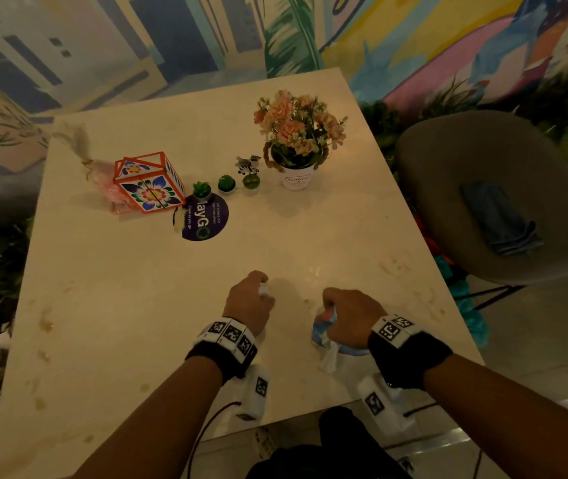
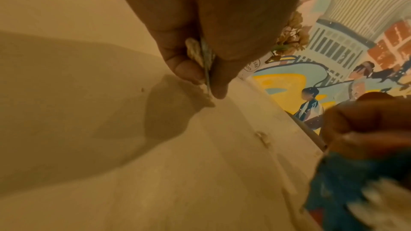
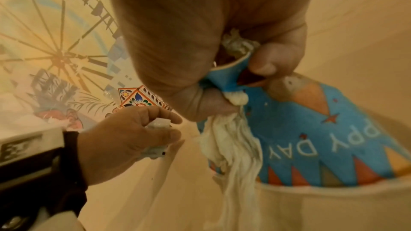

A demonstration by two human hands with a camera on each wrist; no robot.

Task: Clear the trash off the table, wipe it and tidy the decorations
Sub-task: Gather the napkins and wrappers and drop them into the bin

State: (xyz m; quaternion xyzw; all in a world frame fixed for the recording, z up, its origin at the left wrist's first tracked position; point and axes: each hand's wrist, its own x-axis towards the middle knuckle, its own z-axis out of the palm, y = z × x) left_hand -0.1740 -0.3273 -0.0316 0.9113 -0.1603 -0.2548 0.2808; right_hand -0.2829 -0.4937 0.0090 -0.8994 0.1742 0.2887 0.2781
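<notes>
Nearest the person, both hands work over the front of the bench. The right hand is closed round a bundle of trash: a crushed blue paper plate printed with party lettering, and a wad of white tissue trailing below the fingers. Just beside it, the left hand pinches a small pale scrap between thumb and fingertips, low over the bench top; the left wrist view shows the scrap held edge-on, barely clear of the surface.

The step in hand looks like gathering the last litter. To do it well, the scrap is best passed into the right hand's bundle so one hand is free, with the plate kept folded inward so the tissue does not slip out.

Brownish stains dot the near and left parts of the bench, so wiping is not yet done. A blue cloth lies on the grey chair to the right, within reach for that.

Farther back stand the decorations: a floral paper lantern, three little green plants, a small animal figurine and a flower pot, near a round dark sticker.
</notes>
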